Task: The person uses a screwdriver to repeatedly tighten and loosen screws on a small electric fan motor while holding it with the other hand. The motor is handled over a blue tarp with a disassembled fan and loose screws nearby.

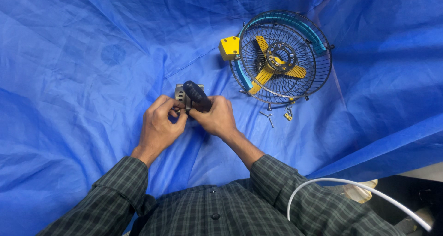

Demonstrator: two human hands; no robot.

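We clench black-handled screwdriver in rt hand, shaft down onto small grey metal bracket pinched by lt hand.

Work surface fully covered by a blue plastic sheet, thin, heavily creased, with long folds running diagonally from upper left and a raised ridge along the right side. Sheet fills nearly the whole view; what lies under it cannot be told. Its edge ends at lower right, where a dark area shows beneath a pale strip. A white cable arcs across that corner. Lighting is even and diffuse from above, with a soft sheen on the folds and faint shadows. No walls or windows visible.
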